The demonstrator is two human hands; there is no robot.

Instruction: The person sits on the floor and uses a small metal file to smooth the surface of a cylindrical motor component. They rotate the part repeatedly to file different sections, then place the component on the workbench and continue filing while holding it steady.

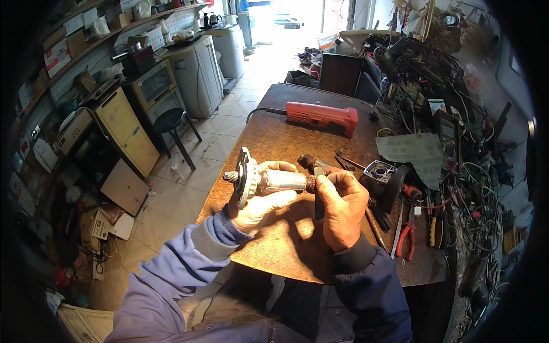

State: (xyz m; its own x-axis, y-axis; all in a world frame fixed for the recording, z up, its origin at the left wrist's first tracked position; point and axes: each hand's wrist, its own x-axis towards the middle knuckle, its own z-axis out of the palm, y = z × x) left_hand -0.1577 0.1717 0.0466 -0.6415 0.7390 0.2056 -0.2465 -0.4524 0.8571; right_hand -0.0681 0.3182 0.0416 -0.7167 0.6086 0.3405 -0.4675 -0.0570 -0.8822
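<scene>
My left hand [257,211] is wrapped round a motor armature [283,180] lying horizontally above the wooden table, with a round fan and flange [247,177] and a small gear at its left end. My right hand [343,208] pinches a thin dark strip [318,208] at the copper commutator [310,183] on the armature's right end. Behind my hands lie a small dark cylindrical part [307,160] and a metal housing [378,171]. A red power tool body [321,119] with a cord lies at the table's back.
The wooden table [251,146] carries red-handled pliers [406,240], a multimeter [448,128], a green paper sheet [400,148] and other tools at its right. Tangled cables [474,211] crowd the right side. A black stool [170,120] and cabinets [123,134] stand at the left.
</scene>
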